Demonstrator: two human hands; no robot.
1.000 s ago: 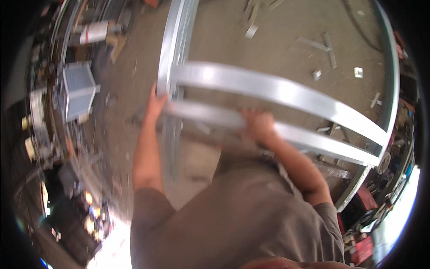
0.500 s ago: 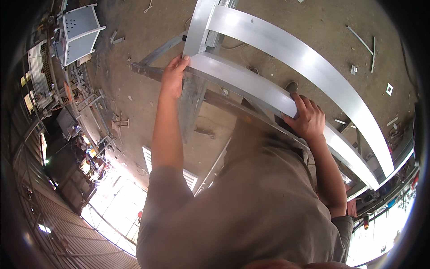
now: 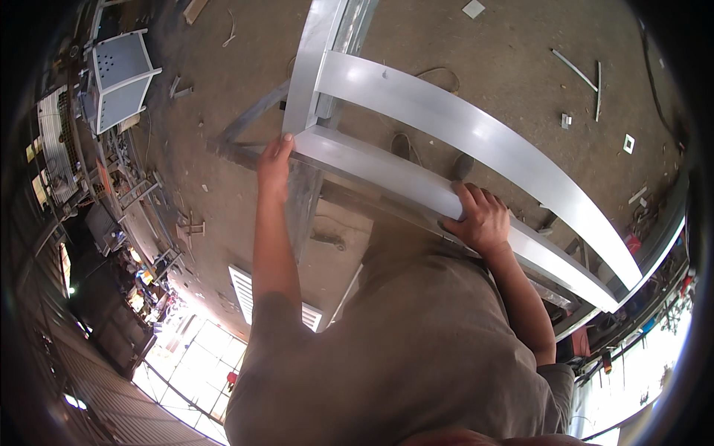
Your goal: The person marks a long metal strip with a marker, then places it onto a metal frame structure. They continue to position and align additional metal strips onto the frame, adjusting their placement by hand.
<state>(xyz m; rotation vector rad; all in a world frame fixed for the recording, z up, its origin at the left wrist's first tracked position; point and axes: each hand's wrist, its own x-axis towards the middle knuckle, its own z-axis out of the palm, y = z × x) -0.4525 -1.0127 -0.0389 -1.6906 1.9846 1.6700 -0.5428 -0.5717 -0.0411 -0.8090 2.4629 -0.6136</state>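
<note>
A silvery metal frame (image 3: pixel 476 132) lies in front of me, with two long flat rails joined to a crosspiece (image 3: pixel 306 70) at the left. My left hand (image 3: pixel 274 169) grips the near left corner, its thumb on top and its other fingers mostly hidden at the side. Farther right along the near rail (image 3: pixel 379 169), my right hand (image 3: pixel 482 217) is wrapped over the bar, fingers on the far side. The near rail runs close to my body, and a gap separates it from the far rail.
Beneath the frame stand dark metal supports (image 3: pixel 303 195). A grey box-like cabinet (image 3: pixel 123 80) is at the far left. Metal offcuts (image 3: pixel 598 93) and a small square piece (image 3: pixel 629 143) lie on the floor at the right. A white slatted panel (image 3: pixel 242 291) lies near my left arm.
The frame, both hands and the floor items sit lower and a little farther left in view. Both hands keep their hold on the near rail and corner.
</note>
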